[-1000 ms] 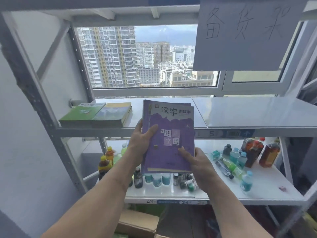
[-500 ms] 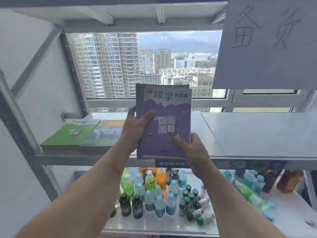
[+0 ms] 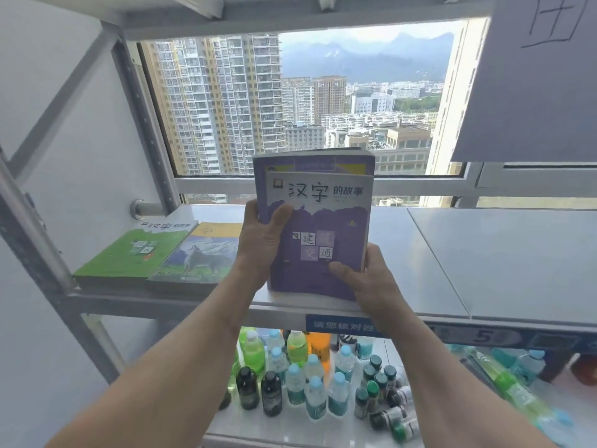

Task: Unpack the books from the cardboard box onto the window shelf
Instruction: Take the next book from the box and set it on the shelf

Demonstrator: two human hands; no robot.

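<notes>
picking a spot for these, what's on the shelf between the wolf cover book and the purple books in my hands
Head view: only the left hand shows between the wolf-cover book and the purple books; it hides part of the grey metal shelf there.

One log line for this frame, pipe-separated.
phase: placing | left hand: grips purple books | right hand: grips same | books: upright over window shelf | shelved: green book, wolf-cover book

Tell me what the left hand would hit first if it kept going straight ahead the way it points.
Probably nothing on the shelf: the left hand, gripping the purple books, points up toward the window glass. Depth is unclear.
</notes>
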